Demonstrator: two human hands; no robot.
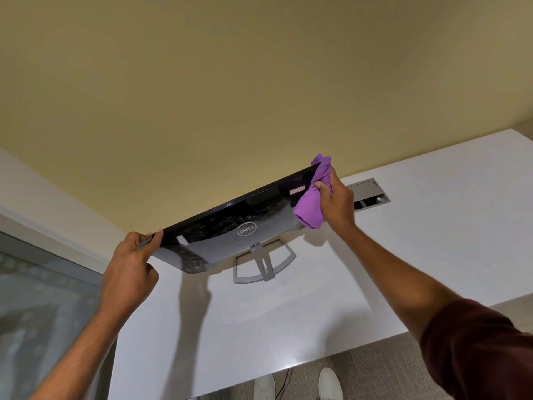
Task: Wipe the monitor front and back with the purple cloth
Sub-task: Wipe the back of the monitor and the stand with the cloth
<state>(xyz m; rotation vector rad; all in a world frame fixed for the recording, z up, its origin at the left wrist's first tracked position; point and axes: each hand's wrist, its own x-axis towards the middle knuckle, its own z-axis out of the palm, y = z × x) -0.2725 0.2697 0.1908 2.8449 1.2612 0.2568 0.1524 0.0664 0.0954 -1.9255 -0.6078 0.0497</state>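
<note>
A black monitor (230, 223) stands on a white desk (403, 241) with its glossy back and logo turned toward me, on a silver stand (264, 264). My left hand (129, 264) grips the monitor's left edge, thumb on the back. At the monitor's upper right corner, my right hand (336, 202) holds a bunched purple cloth (313, 203) pressed against the back panel. The screen side faces the wall and is hidden.
A beige wall (230, 82) rises just behind the desk. A metal cable box (372, 194) is set into the desk right of the monitor. A glass panel (43, 298) stands at the left. My two white shoes (297, 385) show below the desk's near edge.
</note>
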